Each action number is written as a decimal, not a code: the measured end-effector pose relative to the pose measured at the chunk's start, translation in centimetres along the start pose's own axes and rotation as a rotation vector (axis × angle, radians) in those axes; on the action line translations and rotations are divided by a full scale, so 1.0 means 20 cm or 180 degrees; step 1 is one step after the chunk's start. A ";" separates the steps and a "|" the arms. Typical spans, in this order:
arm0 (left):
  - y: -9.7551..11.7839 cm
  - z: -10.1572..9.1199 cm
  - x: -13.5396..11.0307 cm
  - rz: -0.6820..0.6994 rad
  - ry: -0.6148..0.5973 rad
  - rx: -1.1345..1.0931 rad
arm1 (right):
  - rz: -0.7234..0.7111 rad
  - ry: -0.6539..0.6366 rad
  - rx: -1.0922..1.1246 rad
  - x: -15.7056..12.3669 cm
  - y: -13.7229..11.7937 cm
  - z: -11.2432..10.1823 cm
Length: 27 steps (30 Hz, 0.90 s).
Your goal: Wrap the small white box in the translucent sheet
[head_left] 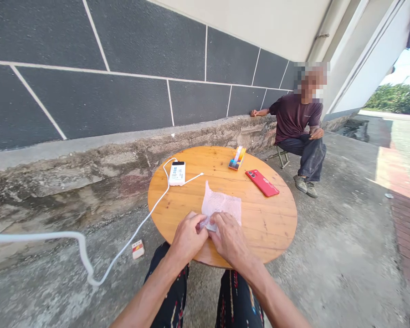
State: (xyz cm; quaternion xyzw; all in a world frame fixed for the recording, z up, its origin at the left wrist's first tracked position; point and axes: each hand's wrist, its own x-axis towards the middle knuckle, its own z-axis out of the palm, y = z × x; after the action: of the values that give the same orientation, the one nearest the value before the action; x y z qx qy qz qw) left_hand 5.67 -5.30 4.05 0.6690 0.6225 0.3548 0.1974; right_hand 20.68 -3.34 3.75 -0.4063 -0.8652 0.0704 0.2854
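Note:
A thin, see-through pinkish sheet that looks like bubble wrap lies spread on the round wooden table, one corner sticking up at the far left. My left hand pinches its near left edge with thumb and fingers. Close beside it, my right hand has its fingers curled down on the near edge of the same sheet. Between the two hands a small pale flat piece shows at the fold; my fingers cover most of it, and I cannot tell whether it is a separate item.
On the round table are a white boxy device with white cables, a roll of tape in an orange-yellow holder and a red phone. A small box lies on the ground. Another person sits by the wall.

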 end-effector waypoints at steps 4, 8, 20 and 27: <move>-0.02 -0.03 0.01 0.0268 -0.0127 -0.0069 | 0.0053 -0.0062 0.0035 0.00 0.00 0.00; -0.02 -0.02 0.01 0.0504 -0.0072 0.0124 | 0.0079 -0.0104 0.0012 0.01 0.01 0.00; -0.02 -0.09 0.00 0.0786 -0.0721 -0.0097 | 0.0076 -0.0263 0.0110 0.01 0.03 -0.01; -0.03 -0.07 0.03 0.1226 -0.0536 0.0343 | 0.0132 -0.0285 0.0165 0.01 0.04 -0.02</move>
State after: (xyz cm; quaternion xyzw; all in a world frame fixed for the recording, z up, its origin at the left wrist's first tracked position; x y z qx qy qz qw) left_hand 4.25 -4.94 4.64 0.8125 0.4826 0.2951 0.1411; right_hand 21.29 -2.76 3.81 -0.4130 -0.8664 0.1168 0.2553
